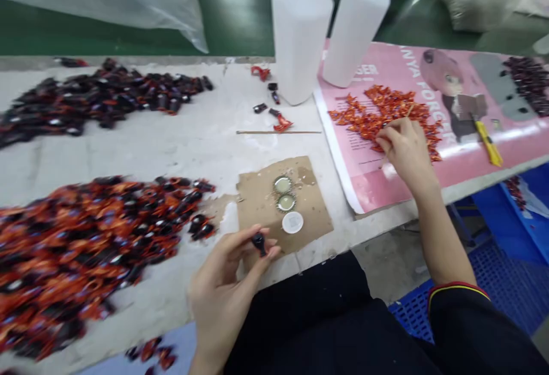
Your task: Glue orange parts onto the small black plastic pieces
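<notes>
So, the two hands are well apart. The left hand point(225, 292) is up near the front edge of the surface point(171, 158), and its thumb and fingers pinch a small black piece point(258, 243). The right hand point(405, 152) is down on a pile of little orange bits point(386, 115), with its fingertips point(388, 129) in among them. I cannot tell if it has hold of one.

The orange bits lie on a pink poster point(369, 192). A yellow box cutter point(489, 143) and a small dark pile point(529, 84) are on the poster too. Just in front of the left hand is a piece of cardboard point(257, 206). On it are two round metal lids point(283, 193) and a white disc point(292, 222).

Farther back, two white bottles point(300, 38) with blue caps stand side by side, at the edge of the poster. A thin stick point(278, 132) and a few loose black and orange pieces point(272, 103) lie near them. To the left are a big black and orange heap point(86, 243) and a dark heap point(107, 98). A black sleeve point(454, 312) covers the right arm, and a blue crate point(497, 289) sits on the floor below.
</notes>
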`<state>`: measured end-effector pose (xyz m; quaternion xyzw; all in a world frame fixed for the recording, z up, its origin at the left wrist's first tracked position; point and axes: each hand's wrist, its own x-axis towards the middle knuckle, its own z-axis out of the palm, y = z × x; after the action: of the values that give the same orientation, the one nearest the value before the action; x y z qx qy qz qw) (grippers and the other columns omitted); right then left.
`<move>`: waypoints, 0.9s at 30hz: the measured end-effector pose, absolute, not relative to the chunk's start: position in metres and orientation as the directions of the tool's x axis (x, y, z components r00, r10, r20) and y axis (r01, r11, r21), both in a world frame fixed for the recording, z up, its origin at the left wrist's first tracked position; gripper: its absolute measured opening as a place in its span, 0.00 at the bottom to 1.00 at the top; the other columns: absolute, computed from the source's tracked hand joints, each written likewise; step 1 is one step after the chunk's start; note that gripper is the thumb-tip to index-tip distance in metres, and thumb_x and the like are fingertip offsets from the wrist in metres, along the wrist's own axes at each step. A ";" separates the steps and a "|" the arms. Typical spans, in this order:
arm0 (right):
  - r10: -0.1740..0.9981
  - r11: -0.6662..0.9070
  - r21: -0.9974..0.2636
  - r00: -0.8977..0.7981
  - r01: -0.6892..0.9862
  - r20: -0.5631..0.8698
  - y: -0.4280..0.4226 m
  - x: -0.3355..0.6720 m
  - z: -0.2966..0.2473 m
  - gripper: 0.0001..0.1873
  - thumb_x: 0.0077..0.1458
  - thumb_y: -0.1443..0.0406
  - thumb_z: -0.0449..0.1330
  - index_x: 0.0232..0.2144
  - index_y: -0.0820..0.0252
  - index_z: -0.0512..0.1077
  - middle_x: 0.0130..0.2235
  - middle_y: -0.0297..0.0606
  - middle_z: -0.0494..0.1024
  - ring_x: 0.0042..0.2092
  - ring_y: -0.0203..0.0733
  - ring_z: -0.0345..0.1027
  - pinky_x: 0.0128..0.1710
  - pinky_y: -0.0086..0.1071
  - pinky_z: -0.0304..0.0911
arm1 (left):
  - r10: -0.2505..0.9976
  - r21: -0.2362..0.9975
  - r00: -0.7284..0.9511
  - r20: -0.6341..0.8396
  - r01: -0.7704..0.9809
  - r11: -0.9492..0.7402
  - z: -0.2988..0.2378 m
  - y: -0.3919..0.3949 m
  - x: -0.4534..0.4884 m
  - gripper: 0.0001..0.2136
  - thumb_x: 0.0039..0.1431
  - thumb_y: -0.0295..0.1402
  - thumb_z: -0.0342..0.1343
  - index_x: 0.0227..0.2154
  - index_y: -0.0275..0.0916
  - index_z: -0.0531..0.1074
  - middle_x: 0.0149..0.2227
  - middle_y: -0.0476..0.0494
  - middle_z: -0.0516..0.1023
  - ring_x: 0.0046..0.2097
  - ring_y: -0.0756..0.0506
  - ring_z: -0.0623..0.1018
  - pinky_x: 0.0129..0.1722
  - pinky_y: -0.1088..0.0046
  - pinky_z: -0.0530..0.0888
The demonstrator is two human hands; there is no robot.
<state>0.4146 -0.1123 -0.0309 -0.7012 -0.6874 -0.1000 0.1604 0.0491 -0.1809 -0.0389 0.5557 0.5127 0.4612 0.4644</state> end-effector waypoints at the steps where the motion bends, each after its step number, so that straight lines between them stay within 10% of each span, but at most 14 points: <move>1: 0.941 -0.016 -0.069 0.038 0.998 0.336 -0.114 0.411 -0.029 0.05 0.60 0.67 0.61 0.36 0.57 0.78 0.45 0.48 0.75 0.46 0.54 0.66 0.48 0.52 0.63 | 0.999 0.990 0.042 0.034 0.137 -0.040 -0.040 -0.180 0.049 0.13 0.56 0.31 0.68 0.44 0.42 0.78 0.39 0.47 0.85 0.35 0.47 0.86 0.40 0.72 0.86; 9: 0.951 -0.052 -0.102 0.080 0.993 0.300 -0.122 0.404 -0.019 0.08 0.63 0.67 0.55 0.36 0.58 0.74 0.45 0.49 0.75 0.46 0.54 0.67 0.49 0.50 0.64 | 0.998 0.991 0.033 0.046 0.128 -0.050 -0.034 -0.177 0.053 0.12 0.54 0.28 0.68 0.41 0.45 0.80 0.37 0.52 0.85 0.33 0.50 0.85 0.38 0.80 0.84; 16: 0.867 0.081 -0.416 0.142 0.906 0.477 -0.131 0.369 -0.014 0.10 0.68 0.61 0.51 0.42 0.59 0.69 0.39 0.40 0.76 0.38 0.40 0.71 0.41 0.36 0.69 | 0.998 0.987 0.027 0.060 0.147 -0.063 -0.035 -0.176 0.056 0.12 0.54 0.26 0.67 0.41 0.44 0.80 0.37 0.51 0.85 0.33 0.49 0.85 0.38 0.79 0.84; 21: 0.921 0.244 -0.810 0.134 0.533 0.366 -0.152 0.310 -0.014 0.13 0.69 0.61 0.52 0.50 0.58 0.71 0.40 0.38 0.76 0.35 0.33 0.71 0.34 0.28 0.71 | 0.995 0.981 0.029 0.091 0.172 -0.095 -0.035 -0.177 0.063 0.13 0.53 0.24 0.66 0.41 0.44 0.80 0.37 0.52 0.85 0.34 0.50 0.85 0.39 0.81 0.83; 27: 0.976 0.218 -0.947 -0.052 0.237 0.212 -0.172 0.257 -0.014 0.18 0.66 0.62 0.56 0.57 0.57 0.69 0.41 0.37 0.77 0.41 0.35 0.74 0.46 0.30 0.74 | 0.989 0.971 0.029 0.143 0.189 -0.146 -0.033 -0.173 0.071 0.13 0.52 0.27 0.69 0.41 0.43 0.80 0.38 0.51 0.85 0.38 0.47 0.85 0.40 0.76 0.84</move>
<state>0.2573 -0.1721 -0.0138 -0.4930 -0.6150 0.3844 0.4806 0.0713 -0.1729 -0.0327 0.5847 0.5040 0.4810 0.4157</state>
